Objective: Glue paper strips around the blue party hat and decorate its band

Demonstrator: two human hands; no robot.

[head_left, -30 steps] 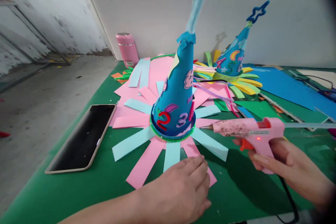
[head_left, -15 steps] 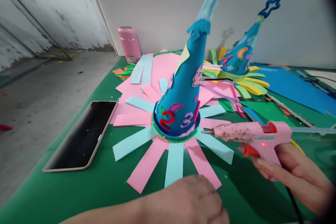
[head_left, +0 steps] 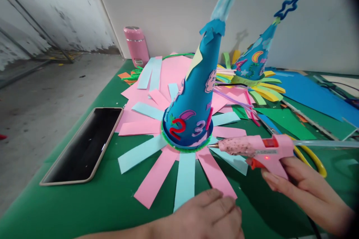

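A blue cone party hat (head_left: 195, 97) with foam numbers stands on the green table, ringed by pink and light-blue paper strips (head_left: 157, 173). My right hand (head_left: 303, 190) grips a pink hot glue gun (head_left: 258, 149); its nozzle points left, just short of the hat's right base. At the bottom edge, my left hand (head_left: 207, 218) rests with its fingers bent at the tip of a pink strip. I cannot make out anything pinched in them.
A black phone (head_left: 82, 147) lies left of the hat. A pink bottle (head_left: 136, 46) stands at the back. A second decorated hat (head_left: 256, 61) sits behind right, with blue sheets (head_left: 311, 95), green paper and yellow-handled scissors (head_left: 311, 157) nearby.
The glue gun has moved left, closer to the hat's base. My left hand has pulled back toward me and curled its fingers at the strip's end.
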